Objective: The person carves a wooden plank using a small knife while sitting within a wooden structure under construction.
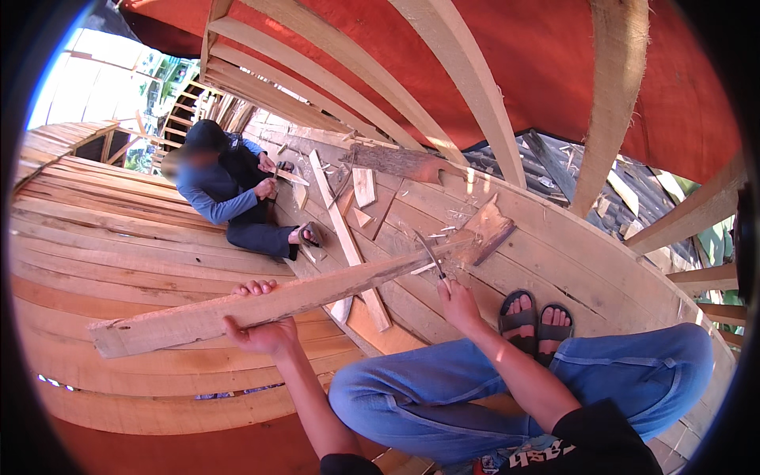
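My left hand grips a long, rough-edged plank from below, its fingers curled over the upper edge. The plank slants across in front of me, its far end on a chunky wood block on the deck. In my right hand is the handle of a long-bladed knife. Its blade points away from me and crosses the plank near the block; whether the edge touches the wood I cannot tell.
To the left another person sits with a blade and a wood piece. Between us lie a narrow board, offcuts and shavings. A bark-edged slab lies farther back. Curved ribs rise at the right before a red tarp.
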A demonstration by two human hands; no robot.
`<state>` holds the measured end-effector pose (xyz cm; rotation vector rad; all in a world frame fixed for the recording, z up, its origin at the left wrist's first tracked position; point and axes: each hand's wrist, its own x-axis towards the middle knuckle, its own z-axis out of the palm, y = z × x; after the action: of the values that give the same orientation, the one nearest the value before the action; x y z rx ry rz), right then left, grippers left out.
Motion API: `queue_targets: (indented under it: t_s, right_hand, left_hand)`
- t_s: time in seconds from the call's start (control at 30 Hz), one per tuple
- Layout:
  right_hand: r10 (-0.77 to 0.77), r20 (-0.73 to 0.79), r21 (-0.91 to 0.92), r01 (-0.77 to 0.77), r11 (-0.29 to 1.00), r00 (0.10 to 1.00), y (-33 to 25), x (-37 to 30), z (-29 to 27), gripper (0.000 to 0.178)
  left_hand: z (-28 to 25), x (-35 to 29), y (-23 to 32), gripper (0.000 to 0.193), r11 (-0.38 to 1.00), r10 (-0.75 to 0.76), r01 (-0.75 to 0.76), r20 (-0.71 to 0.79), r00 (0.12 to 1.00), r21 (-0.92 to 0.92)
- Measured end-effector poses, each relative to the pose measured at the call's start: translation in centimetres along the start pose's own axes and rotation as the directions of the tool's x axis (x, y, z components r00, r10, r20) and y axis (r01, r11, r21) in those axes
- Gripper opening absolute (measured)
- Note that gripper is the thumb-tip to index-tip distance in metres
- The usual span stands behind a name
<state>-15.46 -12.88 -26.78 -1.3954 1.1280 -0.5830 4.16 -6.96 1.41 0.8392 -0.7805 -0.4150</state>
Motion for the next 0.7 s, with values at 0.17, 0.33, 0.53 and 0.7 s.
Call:
queue_targets:
  t_s: [0.17, 0.33, 0.53, 0.7]
  right_hand:
    - [-0.143, 0.074, 0.005, 0.143, 0.990, 0.987, -5.3, -0.7, 0.0, 0.041]
    - [0.011, -0.032, 0.040, -0.010, 0.999, 0.999, 1.3, 1.9, -1.2, 0.041]
    - [-0.085, 0.017, -0.013, 0.085, 0.996, 0.996, -2.6, 0.9, -0.6, 0.041]
    - [0.050, -0.048, 0.018, -0.049, 0.999, 0.998, 2.5, 3.4, -2.6, 0.041]
  left_hand:
    - [-0.3, -0.1, 0.3, 0.049, 1.000, 0.006, -0.006, -0.013, 1.000, 0.023]
    - [0.2, 0.3, 0.0, 0.049, 1.000, 0.001, -0.001, 0.011, 1.000, 0.003]
    - [-0.1, -0.1, 0.3, 0.047, 1.000, -0.001, 0.000, 0.040, 0.999, 0.016]
    - [0.2, 0.3, 0.1, 0.046, 1.000, -0.001, 0.002, 0.076, 0.997, -0.007]
